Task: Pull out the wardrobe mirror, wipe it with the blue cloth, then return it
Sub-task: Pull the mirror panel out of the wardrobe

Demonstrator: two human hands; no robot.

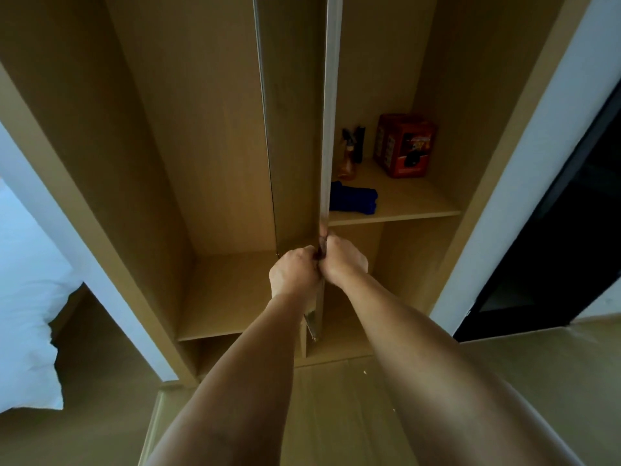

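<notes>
Right at the middle divider of the wardrobe (141, 169), both hands grip the mirror (292, 129) by its front edge: left hand (293, 271) and right hand (342, 260) with fingers curled tight around it, knuckles nearly touching. Mirror's edge-on, upright. Blue cloth (356, 198) sits on the right shelf (410, 205), just beside the mirror's edge; left bay is open.

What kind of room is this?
Most likely a bedroom. There is an open wooden wardrobe with shelves, a pull-out mirror that both hands grip, and white bedding at the left edge.
</notes>
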